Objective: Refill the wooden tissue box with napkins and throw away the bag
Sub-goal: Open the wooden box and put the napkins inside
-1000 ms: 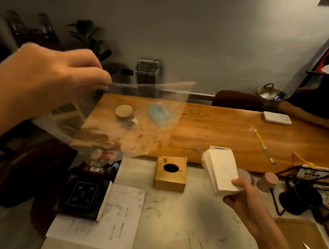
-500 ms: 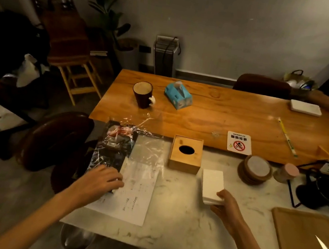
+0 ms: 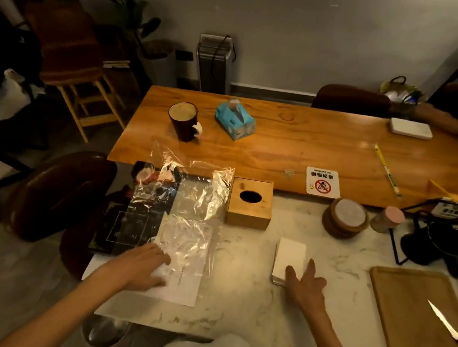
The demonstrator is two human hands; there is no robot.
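Note:
The wooden tissue box (image 3: 249, 206) with an oval hole on top stands on the marble counter (image 3: 232, 301). A white napkin stack (image 3: 289, 256) lies flat in front of it, to the right. My right hand (image 3: 304, 288) rests with spread fingers on the stack's near edge, holding nothing. The clear plastic bag (image 3: 184, 205) lies crumpled to the left of the box, over a dark book and a sheet of paper. My left hand (image 3: 142, 267) lies flat at the bag's near end, fingers apart, touching its edge.
A wooden table (image 3: 300, 145) behind the counter holds a dark mug (image 3: 182, 120), a blue tissue pack (image 3: 235, 119) and a no-smoking sign (image 3: 322, 183). Coasters (image 3: 345, 219), a wire rack and a wooden tray (image 3: 420, 315) with a knife (image 3: 449, 328) are to the right. Another person's arm rests far right.
Both hands came down from the air. The left hand laid the bag on the counter and opened. The right hand set the napkin stack down and let go.

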